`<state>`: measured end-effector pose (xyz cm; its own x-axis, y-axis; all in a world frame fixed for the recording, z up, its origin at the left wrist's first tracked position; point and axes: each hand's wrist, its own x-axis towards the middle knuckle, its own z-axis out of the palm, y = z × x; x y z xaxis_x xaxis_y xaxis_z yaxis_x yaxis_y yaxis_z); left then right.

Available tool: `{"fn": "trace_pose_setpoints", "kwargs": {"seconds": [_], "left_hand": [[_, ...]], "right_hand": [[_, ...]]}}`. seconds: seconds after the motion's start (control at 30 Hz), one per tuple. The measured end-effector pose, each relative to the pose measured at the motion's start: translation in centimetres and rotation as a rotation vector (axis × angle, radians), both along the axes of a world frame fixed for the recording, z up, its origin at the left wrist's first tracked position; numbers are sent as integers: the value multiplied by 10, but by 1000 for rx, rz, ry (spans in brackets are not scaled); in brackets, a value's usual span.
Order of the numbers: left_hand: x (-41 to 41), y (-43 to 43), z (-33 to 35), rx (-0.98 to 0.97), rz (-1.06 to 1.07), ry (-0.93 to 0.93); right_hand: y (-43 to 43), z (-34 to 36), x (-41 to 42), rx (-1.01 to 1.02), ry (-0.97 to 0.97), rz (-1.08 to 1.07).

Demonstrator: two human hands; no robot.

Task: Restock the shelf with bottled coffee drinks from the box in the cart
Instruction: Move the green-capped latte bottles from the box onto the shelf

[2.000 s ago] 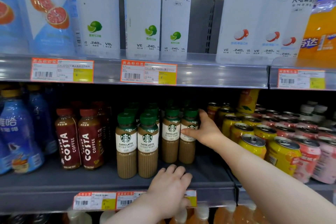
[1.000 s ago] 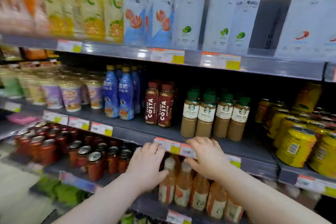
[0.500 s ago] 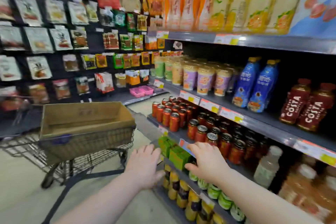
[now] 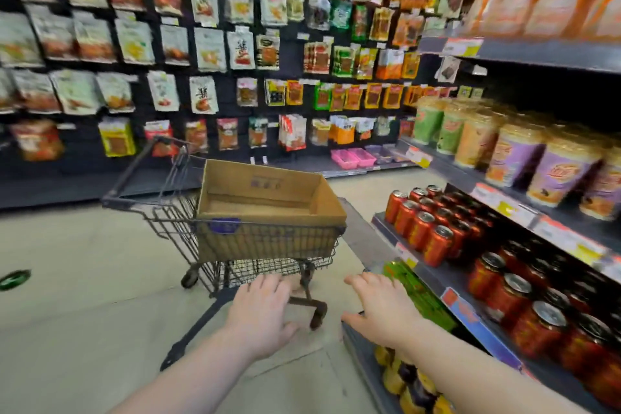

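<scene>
Supermarket aisle with a pale floor [image 4: 67,279]. Centre: the box [image 4: 268,198], open-topped cardboard, sits in the wire basket of the cart [image 4: 268,267], which stands just left of the shelves [image 4: 504,205], presumably parked there to keep stock within reach. What shows of the box's inside is bare cardboard. No coffee bottles appear in it or anywhere in view, so either its near wall hides some or the supply is spent. Foreground: left hand [image 4: 262,312] and right hand [image 4: 379,309], palms down, fingers straight and spread, holding nothing, probably kept free for a reach into the box. The right hand hangs at the end of a low shelf, but whether it touches cannot be told. Right: red cans [image 4: 423,222] in rows, with cups [image 4: 554,171] on the shelf above. Background: snack packets [image 4: 208,44] hung on a dark wall.
</scene>
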<state>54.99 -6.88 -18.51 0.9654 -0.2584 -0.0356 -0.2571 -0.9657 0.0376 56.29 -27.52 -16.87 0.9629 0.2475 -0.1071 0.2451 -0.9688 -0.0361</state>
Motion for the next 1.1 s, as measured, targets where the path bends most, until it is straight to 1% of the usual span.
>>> {"fn": "trace_pose_setpoints", "kwargs": {"seconds": [0.2,0.47,0.73,0.83,0.97,1.1], "left_hand": [[83,26,-8,16,121,26],[199,32,-9,-11,194,61],[271,78,-30,-50,264,130],[308,98,-40,-53,233,159],[360,129,-50,-65,174,219],[417,163,-51,-72,112,233]], "right_hand": [[31,-17,100,29,37,98],[35,-21,235,48,90,124],[81,-43,315,-12,170,185],[94,-51,344,-20,181,152],[107,-61,381,-10,240,44],[125,-66,419,-13,263,-72]]}}
